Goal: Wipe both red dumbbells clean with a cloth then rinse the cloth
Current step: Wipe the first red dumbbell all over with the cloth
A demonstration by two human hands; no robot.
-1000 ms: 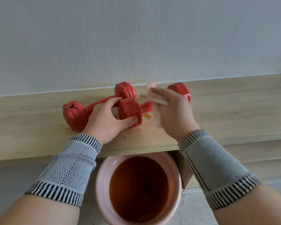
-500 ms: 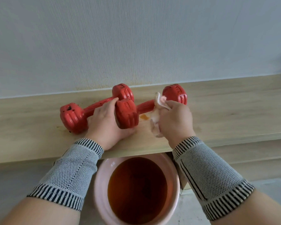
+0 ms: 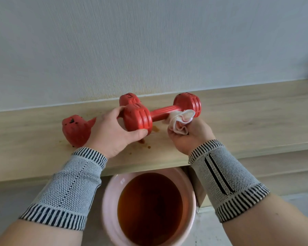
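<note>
I have one camera, worn on my head, wide-angle, looking forward and down. It faces the wall (image 3: 149,41) squarely, so the shelf (image 3: 247,121) runs across the middle of the frame, its back edge against the wall and its front edge nearest me. The view sits close: my forearms come in from the two bottom corners, and the bucket (image 3: 110,210) below the shelf's front edge fills the bottom centre. No second view overlaps it.
</note>
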